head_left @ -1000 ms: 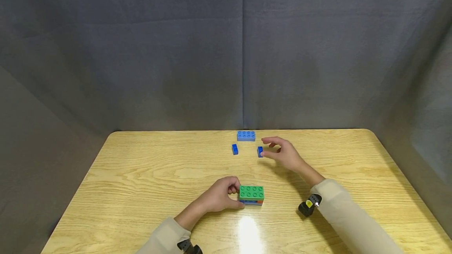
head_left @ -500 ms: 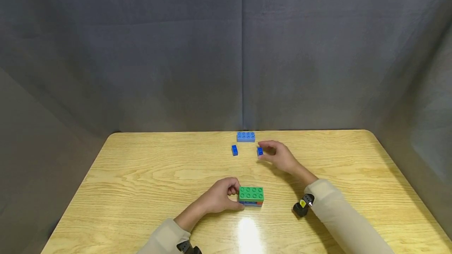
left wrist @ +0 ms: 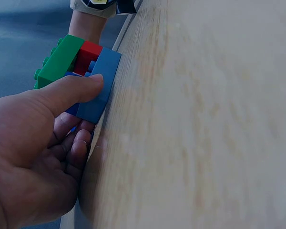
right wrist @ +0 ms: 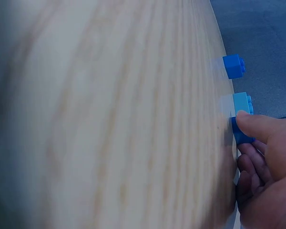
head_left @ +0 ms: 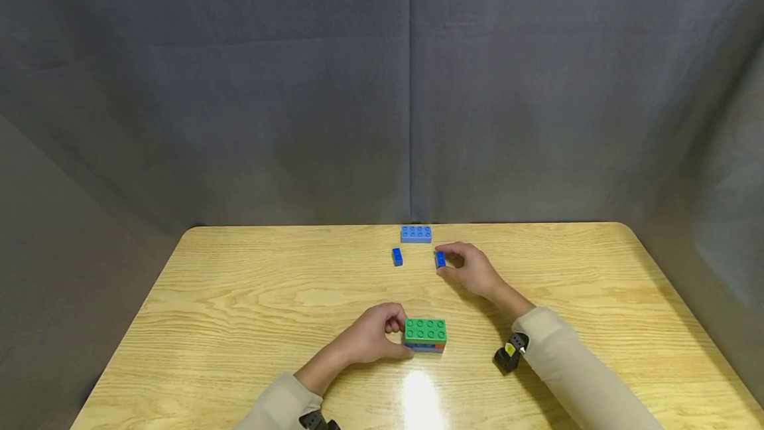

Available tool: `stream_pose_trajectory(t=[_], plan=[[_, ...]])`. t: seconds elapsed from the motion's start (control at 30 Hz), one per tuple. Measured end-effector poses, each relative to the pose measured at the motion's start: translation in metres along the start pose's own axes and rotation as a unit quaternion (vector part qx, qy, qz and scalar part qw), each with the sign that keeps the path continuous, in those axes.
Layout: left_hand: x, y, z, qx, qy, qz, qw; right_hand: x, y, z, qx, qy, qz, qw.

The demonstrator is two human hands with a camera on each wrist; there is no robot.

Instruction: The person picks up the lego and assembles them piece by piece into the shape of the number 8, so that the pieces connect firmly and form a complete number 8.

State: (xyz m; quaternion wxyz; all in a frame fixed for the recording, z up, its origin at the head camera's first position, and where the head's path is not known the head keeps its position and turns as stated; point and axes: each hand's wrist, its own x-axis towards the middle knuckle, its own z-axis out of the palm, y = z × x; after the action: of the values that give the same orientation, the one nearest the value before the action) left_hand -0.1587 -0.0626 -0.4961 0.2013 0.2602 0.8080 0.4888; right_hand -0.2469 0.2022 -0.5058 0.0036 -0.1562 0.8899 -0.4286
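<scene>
A small stack of toy bricks stands near the table's front middle: a green brick [head_left: 425, 330] on top, a red brick [left wrist: 87, 57] and a dark blue one between, and a lighter blue brick [left wrist: 103, 86] at the bottom. My left hand [head_left: 376, 334] holds the stack by its left end, thumb on the near side. Farther back, my right hand [head_left: 474, 271] pinches a small dark blue brick [head_left: 440, 259] between thumb and fingers; it appears to be at the table surface. In the right wrist view the thumb covers part of that brick [right wrist: 242, 132].
Another small dark blue brick [head_left: 396, 257] lies left of the right hand. Behind both, near the far edge, lies a longer light blue brick [head_left: 416, 235]. A grey curtain [head_left: 298, 118] hangs beyond the wooden table [head_left: 239, 297].
My right hand has moved slightly left, and its thumb and fingers have closed on the small dark blue brick. The left hand stays at the stack.
</scene>
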Motion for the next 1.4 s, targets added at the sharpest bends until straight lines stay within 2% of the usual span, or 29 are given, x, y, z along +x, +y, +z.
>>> stream_pose_trajectory(t=[0.47,0.7,1.07,1.4], plan=[[0.002,-0.001,0.001,0.008,0.000,0.001,1.0000,0.000,-0.002,-0.002,-0.005,0.006,0.002,1.000],[0.003,-0.002,0.000,0.008,0.002,0.002,1.0000,-0.001,-0.004,-0.005,-0.009,0.005,0.016,1.000],[0.003,-0.004,0.000,0.008,-0.001,-0.003,1.0000,-0.011,-0.015,-0.012,-0.027,0.020,-0.009,0.999],[0.006,-0.002,-0.001,0.007,0.002,-0.001,1.0000,-0.020,-0.033,-0.024,-0.029,0.025,-0.042,0.998]])
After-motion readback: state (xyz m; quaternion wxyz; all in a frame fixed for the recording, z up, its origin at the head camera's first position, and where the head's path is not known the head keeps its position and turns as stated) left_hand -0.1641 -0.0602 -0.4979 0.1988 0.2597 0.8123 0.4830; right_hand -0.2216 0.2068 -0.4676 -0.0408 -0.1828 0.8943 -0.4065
